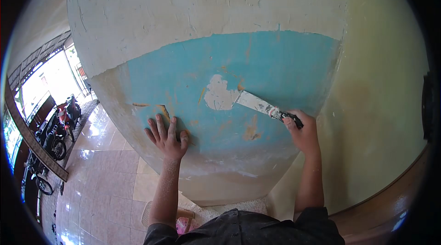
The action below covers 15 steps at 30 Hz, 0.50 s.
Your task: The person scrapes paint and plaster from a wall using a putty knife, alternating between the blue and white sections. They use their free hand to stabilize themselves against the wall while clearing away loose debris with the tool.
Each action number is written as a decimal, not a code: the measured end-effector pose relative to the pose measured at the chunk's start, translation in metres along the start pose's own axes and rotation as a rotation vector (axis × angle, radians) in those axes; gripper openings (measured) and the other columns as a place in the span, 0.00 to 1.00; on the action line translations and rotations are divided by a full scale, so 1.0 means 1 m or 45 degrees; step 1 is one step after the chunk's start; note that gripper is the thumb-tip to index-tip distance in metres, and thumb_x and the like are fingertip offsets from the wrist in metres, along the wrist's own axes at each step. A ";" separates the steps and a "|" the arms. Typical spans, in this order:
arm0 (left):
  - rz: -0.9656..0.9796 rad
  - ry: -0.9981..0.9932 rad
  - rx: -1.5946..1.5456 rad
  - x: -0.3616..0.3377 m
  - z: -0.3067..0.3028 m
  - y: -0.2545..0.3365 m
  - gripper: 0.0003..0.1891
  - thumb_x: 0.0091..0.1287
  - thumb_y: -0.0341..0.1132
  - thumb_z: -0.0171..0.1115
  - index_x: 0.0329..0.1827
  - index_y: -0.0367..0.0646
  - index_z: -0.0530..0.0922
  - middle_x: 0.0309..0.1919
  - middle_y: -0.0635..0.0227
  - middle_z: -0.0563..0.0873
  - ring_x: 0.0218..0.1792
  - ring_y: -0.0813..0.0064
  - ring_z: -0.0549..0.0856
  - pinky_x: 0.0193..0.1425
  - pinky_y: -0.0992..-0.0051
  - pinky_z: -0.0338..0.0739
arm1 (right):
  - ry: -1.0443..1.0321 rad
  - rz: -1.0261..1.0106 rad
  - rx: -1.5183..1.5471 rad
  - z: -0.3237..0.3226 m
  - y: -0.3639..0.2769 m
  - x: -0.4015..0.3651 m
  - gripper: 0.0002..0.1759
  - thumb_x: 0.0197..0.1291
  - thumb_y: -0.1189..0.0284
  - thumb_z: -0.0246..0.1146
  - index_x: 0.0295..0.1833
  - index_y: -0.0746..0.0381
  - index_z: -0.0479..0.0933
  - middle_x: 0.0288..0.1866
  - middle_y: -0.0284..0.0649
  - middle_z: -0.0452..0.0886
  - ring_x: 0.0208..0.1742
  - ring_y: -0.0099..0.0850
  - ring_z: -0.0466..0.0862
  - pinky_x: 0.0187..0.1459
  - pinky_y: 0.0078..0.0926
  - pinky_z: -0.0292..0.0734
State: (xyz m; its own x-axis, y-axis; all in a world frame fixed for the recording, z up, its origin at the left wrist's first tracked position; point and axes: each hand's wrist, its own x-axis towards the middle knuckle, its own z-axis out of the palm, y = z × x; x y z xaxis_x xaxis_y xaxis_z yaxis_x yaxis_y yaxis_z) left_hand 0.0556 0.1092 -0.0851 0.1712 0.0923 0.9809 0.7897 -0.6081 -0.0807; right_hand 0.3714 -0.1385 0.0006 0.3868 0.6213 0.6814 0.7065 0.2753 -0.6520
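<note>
In the head view, my right hand (304,130) is closed around the dark handle of a putty knife (257,103). Its paint-spotted blade points up and left, the tip at the right edge of a bare whitish patch (220,93) on the wall. Around that patch lies blue paint (285,70) with brownish scrapes and marks. My left hand (167,139) rests flat on the wall at the lower left of the blue area, fingers spread. Just above its fingertips is a lifted or chipped spot (164,109). Pale dust covers my left forearm.
Above the blue area the wall (206,6) is off-white and scratched; a yellowish wall (381,75) adjoins at right. Tiled floor (105,185) spreads at lower left, with parked motorcycles (59,125) beyond. Near my body are a pink item (184,225) and a pale speckled surface (248,206).
</note>
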 end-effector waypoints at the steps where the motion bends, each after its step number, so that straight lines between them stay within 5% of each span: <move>1: -0.002 -0.001 0.000 0.000 0.000 0.000 0.30 0.75 0.56 0.44 0.71 0.47 0.72 0.76 0.44 0.63 0.79 0.39 0.55 0.79 0.41 0.38 | -0.002 0.001 -0.001 -0.003 -0.005 0.004 0.13 0.66 0.69 0.66 0.48 0.68 0.81 0.27 0.35 0.81 0.28 0.17 0.75 0.31 0.20 0.72; 10: 0.010 0.014 0.014 -0.002 0.001 0.000 0.29 0.76 0.55 0.44 0.72 0.47 0.71 0.76 0.45 0.64 0.79 0.40 0.55 0.80 0.42 0.38 | 0.057 -0.185 -0.376 -0.025 -0.053 0.037 0.12 0.61 0.70 0.70 0.46 0.65 0.81 0.39 0.43 0.83 0.37 0.36 0.84 0.38 0.31 0.80; 15: 0.012 0.032 0.004 -0.002 0.002 0.000 0.29 0.76 0.55 0.44 0.72 0.47 0.71 0.76 0.45 0.64 0.79 0.40 0.55 0.80 0.42 0.38 | 0.048 -0.236 -0.530 -0.031 -0.074 0.047 0.14 0.60 0.68 0.72 0.47 0.63 0.81 0.38 0.42 0.82 0.36 0.37 0.84 0.40 0.32 0.79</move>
State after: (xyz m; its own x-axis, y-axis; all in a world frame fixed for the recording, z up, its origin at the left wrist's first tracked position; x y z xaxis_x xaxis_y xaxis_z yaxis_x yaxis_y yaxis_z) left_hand 0.0566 0.1109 -0.0870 0.1640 0.0666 0.9842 0.7899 -0.6065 -0.0906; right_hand 0.3557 -0.1519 0.0911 0.2469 0.5602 0.7907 0.9409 0.0566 -0.3339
